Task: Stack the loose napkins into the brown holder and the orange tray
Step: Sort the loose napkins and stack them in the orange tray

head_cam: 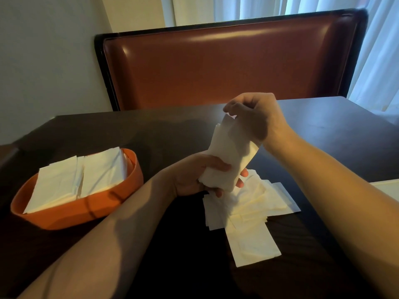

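Loose napkins (248, 214) overlap — count unclear; brown holder not seen.

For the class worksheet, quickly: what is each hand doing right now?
Left hand: gripping the lower end of a bundle of white paper napkins.
Right hand: pinching the top edge of the same bundle.

One head-worn view — looking forward and down, close over the dark table (323, 126).
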{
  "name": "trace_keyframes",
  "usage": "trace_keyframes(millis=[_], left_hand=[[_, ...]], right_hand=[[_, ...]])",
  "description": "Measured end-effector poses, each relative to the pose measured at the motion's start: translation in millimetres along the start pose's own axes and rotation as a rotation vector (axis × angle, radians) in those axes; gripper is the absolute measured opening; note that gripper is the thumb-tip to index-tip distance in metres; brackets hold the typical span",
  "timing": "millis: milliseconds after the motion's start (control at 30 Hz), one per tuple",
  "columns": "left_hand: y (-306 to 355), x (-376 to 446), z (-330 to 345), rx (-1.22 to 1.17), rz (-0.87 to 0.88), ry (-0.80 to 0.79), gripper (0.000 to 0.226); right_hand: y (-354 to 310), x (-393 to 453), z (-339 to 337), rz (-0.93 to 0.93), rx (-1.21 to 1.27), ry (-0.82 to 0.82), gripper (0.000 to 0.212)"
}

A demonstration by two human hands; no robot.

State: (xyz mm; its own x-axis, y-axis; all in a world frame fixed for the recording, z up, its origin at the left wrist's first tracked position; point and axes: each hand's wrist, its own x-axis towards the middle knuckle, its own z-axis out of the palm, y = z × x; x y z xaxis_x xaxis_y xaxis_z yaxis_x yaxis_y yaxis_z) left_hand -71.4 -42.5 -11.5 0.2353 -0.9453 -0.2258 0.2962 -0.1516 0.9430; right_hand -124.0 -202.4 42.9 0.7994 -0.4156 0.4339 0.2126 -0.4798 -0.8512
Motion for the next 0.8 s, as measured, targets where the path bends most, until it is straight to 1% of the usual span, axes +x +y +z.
trace_keyframes(millis=[100,133,167,267,333,433,467,533,567,600,633,733,800], left_hand=[[-0.3,-0.3,-0.1,-0.002,0.001,-0.002,0.032],[-0.4,0.1,-1.1,0.0,0.011,0.006,0.032],[-0.3,0.3,-1.8,0.003,0.019,0.017,0.031],[-0.2,-0.1,-2.7,0.013,0.033,0.04,0.033],[0.1,-1.9,-2.9,-0.008,0.039,0.03,0.033],[0.8,-6.6,0.2,-0.12,0.039,-0.004,0.035],[0.4,-7.3,0.5,-0.152,0.056,-0.019,0.042],[-0.4,-6.4,-2.2,-0.191,0.075,-0.049,0.068],[-0.2,-6.3,-3.0,-0.213,0.068,-0.059,0.074],[0.0,-6.3,-4.0,-0.228,0.06,-0.056,0.074],[0.5,-6.3,-3.1,-0.229,0.054,-0.028,0.069],[5.6,-9.9,7.0,-0.163,0.044,0.113,0.037],[7.8,-10.6,9.3,-0.1,0.035,0.147,0.028]], right_hand=[[-3.0,-0.3,-3.2,0.054,-0.022,-0.103,0.02],[-2.2,-1.2,-4.6,0.05,-0.053,-0.15,0.015],[-1.1,-2.1,-6.1,0.03,-0.096,-0.182,0.015],[0.8,-3.3,-11.9,-0.058,-0.213,-0.193,0.019],[-1.2,-3.0,-15.6,-0.108,-0.205,-0.195,0.017],[-8.2,-3.6,-18.9,-0.159,-0.161,-0.24,0.017],[-10.1,-3.5,-19.7,-0.164,-0.165,-0.266,0.017],[-14.3,-2.3,-20.2,-0.165,-0.212,-0.327,0.015],[-16.3,-1.9,-20.2,-0.165,-0.231,-0.342,0.015],[-17.9,-1.2,-19.7,-0.169,-0.245,-0.345,0.015],[-18.8,-0.8,-19.2,-0.176,-0.252,-0.34,0.015],[-21.7,0.3,-15.7,-0.166,-0.244,-0.333,0.018],[-25.7,0.8,-14.2,-0.141,-0.221,-0.331,0.022]])
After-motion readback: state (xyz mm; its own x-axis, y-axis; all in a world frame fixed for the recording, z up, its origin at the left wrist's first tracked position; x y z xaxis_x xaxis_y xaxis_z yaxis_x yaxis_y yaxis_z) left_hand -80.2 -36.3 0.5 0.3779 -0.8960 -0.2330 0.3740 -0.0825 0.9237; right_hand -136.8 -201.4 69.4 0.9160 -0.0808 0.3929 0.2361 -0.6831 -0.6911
